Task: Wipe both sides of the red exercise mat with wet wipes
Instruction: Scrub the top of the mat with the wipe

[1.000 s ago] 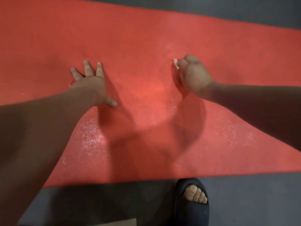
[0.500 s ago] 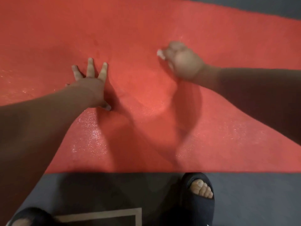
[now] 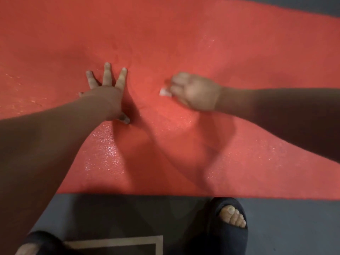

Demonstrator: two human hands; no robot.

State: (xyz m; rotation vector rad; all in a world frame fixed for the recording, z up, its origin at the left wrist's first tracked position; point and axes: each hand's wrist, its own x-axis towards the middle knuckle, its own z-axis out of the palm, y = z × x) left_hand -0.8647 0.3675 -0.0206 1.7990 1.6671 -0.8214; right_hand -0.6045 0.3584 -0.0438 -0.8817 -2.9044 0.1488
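Observation:
The red exercise mat (image 3: 184,43) lies flat on a dark floor and fills most of the view, with wet glistening patches near its middle. My left hand (image 3: 107,94) presses flat on the mat with its fingers spread. To its right, my right hand (image 3: 193,91) is blurred and grips a small white wet wipe (image 3: 164,92) against the mat; only a bit of the wipe sticks out past the fingers.
The mat's near edge (image 3: 165,195) runs across the bottom, with grey floor (image 3: 294,227) below it. My feet in dark slippers stand there, one at the right (image 3: 228,225) and one at the lower left (image 3: 35,243). A tan line marking (image 3: 114,240) lies between them.
My right hand has slid the wipe across the mat, first away and left, then back toward me. My left hand stays planted. The view has tipped down, so more floor and the left foot show.

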